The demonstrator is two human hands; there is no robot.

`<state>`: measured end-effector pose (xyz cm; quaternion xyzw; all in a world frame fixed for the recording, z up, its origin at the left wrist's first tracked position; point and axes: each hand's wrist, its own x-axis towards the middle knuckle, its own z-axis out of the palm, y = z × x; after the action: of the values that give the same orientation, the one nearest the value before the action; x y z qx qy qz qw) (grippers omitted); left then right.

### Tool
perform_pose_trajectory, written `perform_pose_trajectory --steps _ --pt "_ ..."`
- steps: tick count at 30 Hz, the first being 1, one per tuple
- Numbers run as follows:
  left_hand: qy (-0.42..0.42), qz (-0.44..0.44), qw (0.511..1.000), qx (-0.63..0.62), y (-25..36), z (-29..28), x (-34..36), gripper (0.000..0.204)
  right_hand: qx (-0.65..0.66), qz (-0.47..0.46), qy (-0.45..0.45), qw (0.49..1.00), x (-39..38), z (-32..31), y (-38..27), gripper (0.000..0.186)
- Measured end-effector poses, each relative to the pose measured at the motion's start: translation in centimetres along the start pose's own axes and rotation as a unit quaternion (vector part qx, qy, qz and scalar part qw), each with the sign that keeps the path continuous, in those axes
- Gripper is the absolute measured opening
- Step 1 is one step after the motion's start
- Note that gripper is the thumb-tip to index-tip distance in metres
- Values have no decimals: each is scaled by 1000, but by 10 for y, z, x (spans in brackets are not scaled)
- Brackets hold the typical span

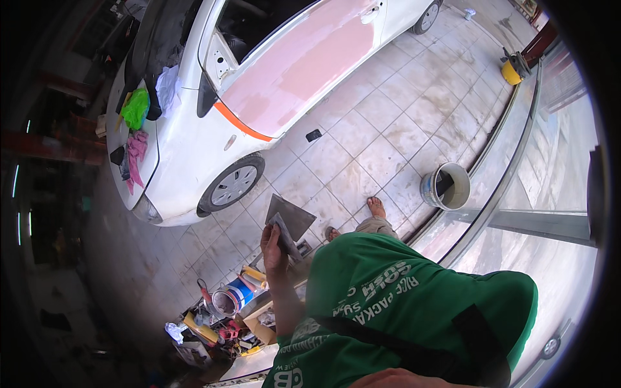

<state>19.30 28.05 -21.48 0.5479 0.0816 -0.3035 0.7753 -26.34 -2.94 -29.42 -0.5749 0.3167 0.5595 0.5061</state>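
Note:
My left hand [274, 251] is closed on a narrow grey piece [284, 231], held in front of my green shirt. Close against it is a flat, dark grey square sheet [299, 218]; the two look like sandpaper, but I cannot tell whether they are joined. My right hand [404, 379] shows only in part at the lower edge, its fingers hidden. Beyond the left hand stands a white car [181, 139]. Its door [297, 71] has a large dull pink patch, and orange tape [240, 123] runs along the door's front edge.
A white bucket [458, 187] with something dark inside stands right of my bare foot. A black phone-like object [313, 136] lies on the tiles. A blue can [240, 292] and cluttered tools are at lower left. Cloths [137, 155] and a green bag [135, 108] rest on the hood.

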Motion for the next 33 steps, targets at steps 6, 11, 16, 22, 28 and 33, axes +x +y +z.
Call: perform_pose_trajectory --steps 6,11,16,22,28,33 --pt "3 -46 999 2 -14 9 10 28 22 -26 40 999 -7 -19 -9 51" --pt "-19 -33 999 -6 -11 45 18 26 -44 -36 6 998 -14 -43 -20 55" --pt "-62 27 995 71 16 102 23 39 -333 -151 44 930 -34 -112 -87 60" --pt "-65 75 953 285 30 149 20 42 39 -487 326 810 -68 -190 -289 66" --pt "-106 96 963 227 22 159 7 39 257 -526 3 811 -38 -157 -389 37" --pt "-23 126 974 187 18 112 0 37 355 -457 50 814 7 -170 -372 38"
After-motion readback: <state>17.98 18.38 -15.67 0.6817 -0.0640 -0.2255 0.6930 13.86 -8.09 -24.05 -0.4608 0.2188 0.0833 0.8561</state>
